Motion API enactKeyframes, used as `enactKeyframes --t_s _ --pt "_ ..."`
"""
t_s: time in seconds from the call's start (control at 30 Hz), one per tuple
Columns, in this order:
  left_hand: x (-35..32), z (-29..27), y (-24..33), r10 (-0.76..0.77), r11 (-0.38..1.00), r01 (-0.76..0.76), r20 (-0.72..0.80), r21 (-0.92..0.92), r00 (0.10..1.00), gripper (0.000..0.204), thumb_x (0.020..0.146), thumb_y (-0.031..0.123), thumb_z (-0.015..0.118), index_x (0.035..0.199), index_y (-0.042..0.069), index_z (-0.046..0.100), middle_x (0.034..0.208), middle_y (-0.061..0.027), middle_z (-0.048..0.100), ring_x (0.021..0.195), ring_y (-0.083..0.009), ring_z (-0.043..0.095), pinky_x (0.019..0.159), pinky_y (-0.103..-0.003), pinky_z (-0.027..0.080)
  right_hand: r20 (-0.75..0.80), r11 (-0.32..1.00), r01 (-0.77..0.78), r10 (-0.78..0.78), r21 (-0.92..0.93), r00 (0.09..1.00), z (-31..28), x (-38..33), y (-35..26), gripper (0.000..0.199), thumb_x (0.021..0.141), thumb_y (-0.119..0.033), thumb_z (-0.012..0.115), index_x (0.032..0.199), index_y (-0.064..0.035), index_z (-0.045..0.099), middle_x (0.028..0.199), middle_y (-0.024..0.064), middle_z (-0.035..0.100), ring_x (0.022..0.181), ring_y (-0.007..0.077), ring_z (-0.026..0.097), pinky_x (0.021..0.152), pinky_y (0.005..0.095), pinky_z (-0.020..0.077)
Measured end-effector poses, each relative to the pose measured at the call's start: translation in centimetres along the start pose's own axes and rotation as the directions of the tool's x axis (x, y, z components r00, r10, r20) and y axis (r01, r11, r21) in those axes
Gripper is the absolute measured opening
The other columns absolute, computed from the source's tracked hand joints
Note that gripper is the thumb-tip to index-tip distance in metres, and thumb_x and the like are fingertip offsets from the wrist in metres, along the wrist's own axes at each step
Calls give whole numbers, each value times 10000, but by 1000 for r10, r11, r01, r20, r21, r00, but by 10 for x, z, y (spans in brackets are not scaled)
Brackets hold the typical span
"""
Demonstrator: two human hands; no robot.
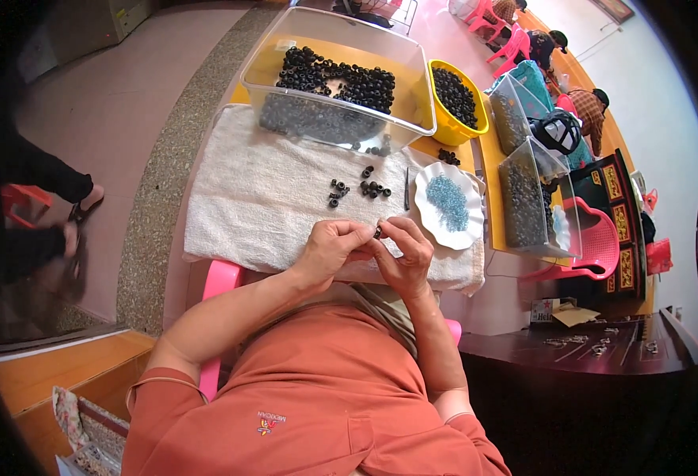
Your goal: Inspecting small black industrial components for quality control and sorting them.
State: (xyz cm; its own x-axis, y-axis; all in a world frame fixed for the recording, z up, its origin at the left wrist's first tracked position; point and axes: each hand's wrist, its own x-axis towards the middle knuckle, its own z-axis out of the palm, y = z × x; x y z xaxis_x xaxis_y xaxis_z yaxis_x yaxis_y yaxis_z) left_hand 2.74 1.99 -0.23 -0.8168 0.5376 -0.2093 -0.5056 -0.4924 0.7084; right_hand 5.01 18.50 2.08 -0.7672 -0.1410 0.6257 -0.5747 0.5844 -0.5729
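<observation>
Over the near edge of a white towel (246, 194), my left hand (329, 252) and my right hand (406, 252) meet, fingertips closed around one small black round part (377, 232). Fingers cover most of that part. Just beyond them, several loose black ring-shaped parts (375, 190) lie in little groups on the towel. To the right of these rests a thin dark pointed tool (407, 189). Beside my right hand, a white scalloped dish (453, 240) holds a heap of tiny light-blue clear pieces (449, 204).
A large clear bin (337, 119) with many black parts stands at the far side, next to a yellow tub (476, 127) of them. Clear boxes (523, 198) and a pink chair (599, 242) are on the right. A person's legs (51, 174) show at left; others sit far right.
</observation>
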Motion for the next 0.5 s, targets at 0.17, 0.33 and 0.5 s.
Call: enactKeyframes --t_s 0.17,0.33,0.5 --pt "-1 1 -2 23 1000 -23 -9 -5 1000 205 958 169 605 928 -23 672 869 -92 689 785 -139 665 766 -280 563 18 996 54 -52 -76 998 0 1 0 281 717 24 751 983 14 661 882 142 656 699 219 660 608 308 527" --pt "0 1 -3 29 1000 -29 -18 -12 999 208 957 163 605 923 -33 665 858 -96 686 779 -144 666 772 -284 565 5 994 64 -64 -86 998 2 -1 0 258 716 9 757 956 7 664 878 141 661 684 239 659 604 329 528" --pt "0 0 -2 7 1000 -8 -18 -27 1000 194 954 160 611 953 -29 653 887 -88 679 818 -140 656 786 -288 559 8 999 -30 31 -35 1000 3 1 -2 262 714 17 757 957 9 662 892 136 656 682 219 659 596 313 520"
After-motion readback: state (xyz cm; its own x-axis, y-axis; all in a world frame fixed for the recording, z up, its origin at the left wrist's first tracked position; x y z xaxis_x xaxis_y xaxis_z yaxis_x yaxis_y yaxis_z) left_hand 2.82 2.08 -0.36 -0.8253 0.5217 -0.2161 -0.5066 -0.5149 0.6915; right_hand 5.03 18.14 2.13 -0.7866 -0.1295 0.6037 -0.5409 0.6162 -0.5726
